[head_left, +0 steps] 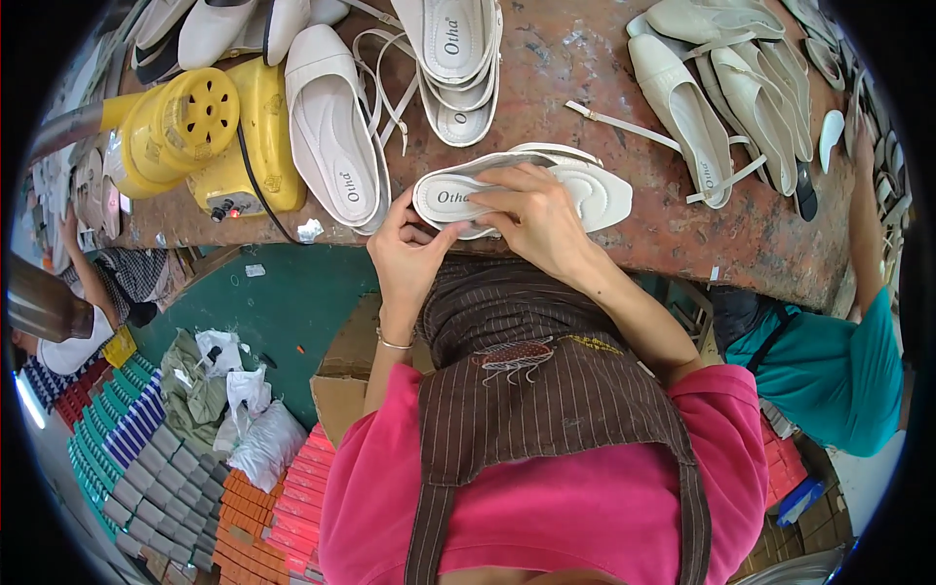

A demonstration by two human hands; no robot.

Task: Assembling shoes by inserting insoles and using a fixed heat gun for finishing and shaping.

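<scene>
A cream flat shoe lies sideways at the near edge of the workbench, its heel end to the left and its squared toe to the right. My left hand grips the heel end, thumb along the near rim. Over the middle of the same shoe is my right hand, its fingers bent onto the insole and near edge. The padded insole shows at the heel, with dark print on it. My right fingers hide part of the shoe's middle. Another cream shoe lies just left of my hands, toe pointing away.
A yellow machine with a black cable stands at the left of the worn workbench. Stacked cream shoes lie behind my hands, more slingback shoes to the right. A co-worker in a teal shirt is at right; stacked boxes sit lower left.
</scene>
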